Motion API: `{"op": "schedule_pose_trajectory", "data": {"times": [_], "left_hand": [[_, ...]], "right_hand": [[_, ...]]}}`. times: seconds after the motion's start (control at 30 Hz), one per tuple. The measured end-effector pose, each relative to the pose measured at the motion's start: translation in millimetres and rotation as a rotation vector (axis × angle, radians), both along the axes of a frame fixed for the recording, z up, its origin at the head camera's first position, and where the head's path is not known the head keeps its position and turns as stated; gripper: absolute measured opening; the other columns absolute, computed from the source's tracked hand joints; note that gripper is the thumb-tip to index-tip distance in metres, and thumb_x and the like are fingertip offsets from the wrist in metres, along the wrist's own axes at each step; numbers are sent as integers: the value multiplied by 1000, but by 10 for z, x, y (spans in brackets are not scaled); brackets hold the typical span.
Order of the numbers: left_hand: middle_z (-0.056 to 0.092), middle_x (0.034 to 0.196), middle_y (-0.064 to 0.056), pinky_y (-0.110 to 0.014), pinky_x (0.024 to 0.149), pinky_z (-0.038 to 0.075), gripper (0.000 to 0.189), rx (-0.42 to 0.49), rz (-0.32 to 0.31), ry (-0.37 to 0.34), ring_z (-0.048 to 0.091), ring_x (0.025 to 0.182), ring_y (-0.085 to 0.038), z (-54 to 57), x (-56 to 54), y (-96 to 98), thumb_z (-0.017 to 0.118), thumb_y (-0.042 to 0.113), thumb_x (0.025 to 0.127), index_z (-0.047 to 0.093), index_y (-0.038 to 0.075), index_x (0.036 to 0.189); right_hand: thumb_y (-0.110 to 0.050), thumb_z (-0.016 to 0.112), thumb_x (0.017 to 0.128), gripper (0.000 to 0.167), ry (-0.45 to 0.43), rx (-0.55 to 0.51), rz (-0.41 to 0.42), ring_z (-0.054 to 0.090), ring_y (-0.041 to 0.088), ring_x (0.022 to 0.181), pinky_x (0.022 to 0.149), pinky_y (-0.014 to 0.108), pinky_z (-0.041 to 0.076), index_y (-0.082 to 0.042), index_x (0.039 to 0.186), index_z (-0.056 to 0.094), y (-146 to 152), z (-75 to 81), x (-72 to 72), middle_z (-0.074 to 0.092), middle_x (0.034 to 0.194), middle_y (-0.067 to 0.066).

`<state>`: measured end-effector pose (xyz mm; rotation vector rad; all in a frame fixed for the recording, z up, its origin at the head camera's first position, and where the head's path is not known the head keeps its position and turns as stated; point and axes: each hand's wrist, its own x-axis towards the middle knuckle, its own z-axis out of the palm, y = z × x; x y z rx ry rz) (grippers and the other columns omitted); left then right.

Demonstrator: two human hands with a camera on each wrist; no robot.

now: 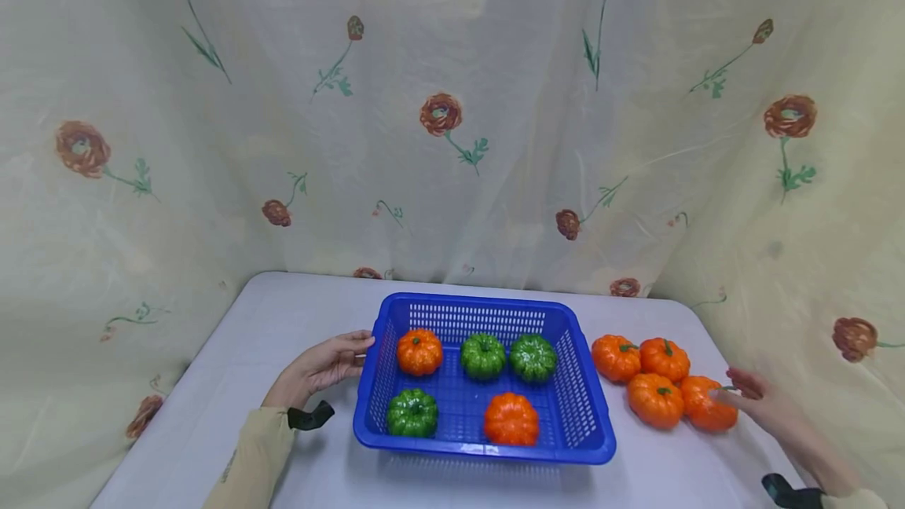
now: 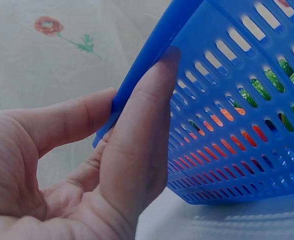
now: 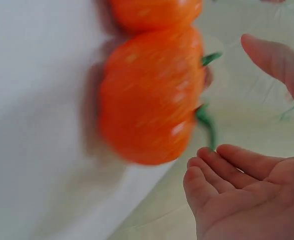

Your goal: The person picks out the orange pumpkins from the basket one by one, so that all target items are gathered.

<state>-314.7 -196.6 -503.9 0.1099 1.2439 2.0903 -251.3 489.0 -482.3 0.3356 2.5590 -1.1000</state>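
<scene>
My left hand [image 1: 332,364] pinches the left rim of a blue plastic basket [image 1: 488,451]; in the left wrist view its thumb and fingers [image 2: 136,135] lie on either side of the rim. Inside the basket sit two orange pumpkins, one at the back left [image 1: 420,353] and one at the front [image 1: 511,419], with three green pumpkins, one of them at the front left [image 1: 412,413]. At the right, my right hand [image 1: 760,403] hovers beside the outermost orange pumpkin [image 1: 709,404], fingers and thumb spread apart. In the right wrist view nothing lies between them.
Three more orange pumpkins [image 1: 617,358] cluster right of the basket, against the outermost one. All stand on a white table [image 1: 304,305]. A flower-patterned curtain [image 1: 509,203] hangs behind the table and along both sides.
</scene>
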Motion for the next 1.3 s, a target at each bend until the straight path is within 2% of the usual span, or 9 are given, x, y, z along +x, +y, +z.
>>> {"op": "schedule_pose_trajectory", "data": {"times": [0.1,0.33,0.43,0.57,0.73,0.87,1.0,1.2,1.3], "left_hand": [[62,108,-8,-30,78,60,28,-2,11,-9,65,93,-17,-11,-7,-6,42,11,103,35,6,130],[63,108,-8,-30,79,59,20,29,-27,17,65,95,-16,-22,-17,-24,40,10,104,41,8,124],[63,107,-7,-29,78,60,19,24,-20,7,65,94,-16,-18,-21,-28,41,11,104,42,8,122],[63,107,-8,-29,77,60,18,27,-14,3,65,94,-17,-22,-33,-28,41,10,104,42,8,122],[63,107,-8,-29,77,60,19,21,-13,13,65,94,-17,-32,-31,-20,40,9,104,41,7,123],[63,106,-8,-28,76,60,22,3,-5,18,65,94,-17,-33,-20,-16,41,10,104,39,6,125],[63,108,-7,-28,77,60,28,3,-6,17,64,95,-17,-29,-16,-14,41,10,104,35,5,130],[64,108,-6,-28,76,60,31,-2,-11,18,65,95,-17,-16,-14,-12,40,10,104,33,5,133],[64,107,-6,-28,76,60,29,-4,-5,18,65,95,-17,-10,-9,-16,41,10,103,35,5,132]], "right_hand": [[-57,53,93,101,58,46,71,17,59,133,105,70,28,12,148,4,-101,138,-8,11,150,40],[-56,59,89,98,154,172,182,25,61,129,98,70,39,9,148,17,-473,386,4,21,148,38],[-54,59,89,92,175,169,219,27,60,130,97,70,38,7,147,22,-712,475,11,25,148,36],[-49,61,90,84,238,108,273,30,55,132,99,69,38,4,146,29,-1082,586,5,32,147,32],[-43,65,90,75,306,76,380,42,49,129,98,62,45,3,142,39,-1555,704,-9,46,141,28],[-41,67,89,69,268,39,486,50,44,124,94,51,52,4,138,45,-1900,745,-57,54,135,25],[-41,67,89,66,179,65,576,57,39,118,93,49,54,5,133,50,-2194,774,-106,59,129,24],[-45,70,85,62,66,145,561,62,32,108,91,52,54,1,125,59,-2515,777,-136,65,120,17],[-51,68,85,56,20,174,550,65,27,97,85,46,57,-2,113,67,-2625,714,-137,69,106,12]]}}
